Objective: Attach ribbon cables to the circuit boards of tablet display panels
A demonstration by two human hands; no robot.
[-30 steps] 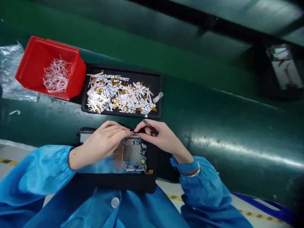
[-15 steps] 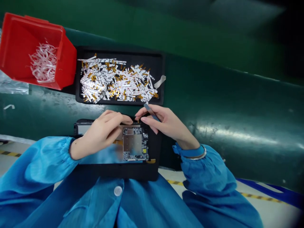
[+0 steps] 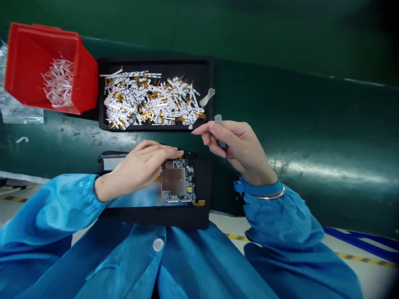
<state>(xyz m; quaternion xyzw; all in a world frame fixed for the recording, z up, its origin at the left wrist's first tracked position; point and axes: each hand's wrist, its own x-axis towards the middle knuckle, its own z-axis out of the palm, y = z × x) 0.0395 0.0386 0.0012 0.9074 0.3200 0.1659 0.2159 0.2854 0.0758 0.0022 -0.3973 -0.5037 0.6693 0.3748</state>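
Observation:
In front of me lies an opened tablet (image 3: 134,199) with a bare circuit board (image 3: 173,182) on its right part. Across its upper edge rests my left hand (image 3: 135,170), fingers stretched out together and holding nothing. Its fingertips touch down beside a small gold flex-cable end (image 3: 181,157) at the top of the board. My right hand (image 3: 238,143) is raised off the tablet, up and to the right. A slim grey-blue tool (image 3: 218,119) is gripped in it, mostly hidden by the fingers. Thumb and index finger are close together; I cannot tell whether anything small is between them.
A black tray (image 3: 208,68) beyond the tablet holds many white strips (image 3: 156,101) with gold ends. A whitish peeled piece (image 3: 207,97) hangs over its right edge. Left of it stands a red bin (image 3: 89,79) with translucent scraps (image 3: 59,83). A black pad (image 3: 202,187) lies beneath the tablet.
My right hand has moved up and right, away from the tablet's top edge, with the tool still in it. My left fingers have slid slightly right, toward the gold cable end.

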